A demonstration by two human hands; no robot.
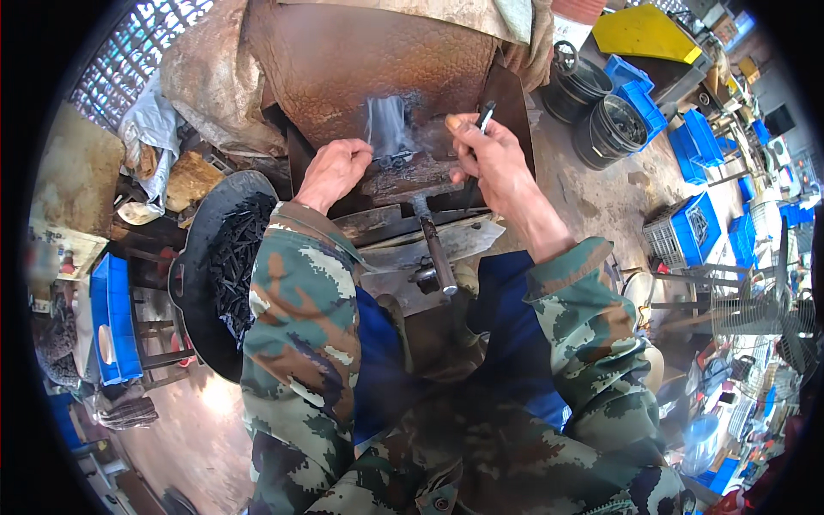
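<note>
My right hand (502,167) is closed round a thin, dark pen-like tool (486,116), which slants up past the thumb; its exact kind does not show. Opposite it, my left hand (333,176) has its fingers curled together at the left of the work spot, and whatever they pinch is hidden. Between the hands, pale smoke (390,122) rises in front of a brown, pitted metal shield (360,64). Below the smoke lies a grimy work block (399,178). A metal bar (438,253) juts from it toward my knees.
A round black pan (196,283) of black sticks stands at my left, beside a blue crate (116,318). To the right are two black buckets (608,130), several blue crates (699,227) and a standing fan (764,318). Sacking (206,77) hangs by the shield.
</note>
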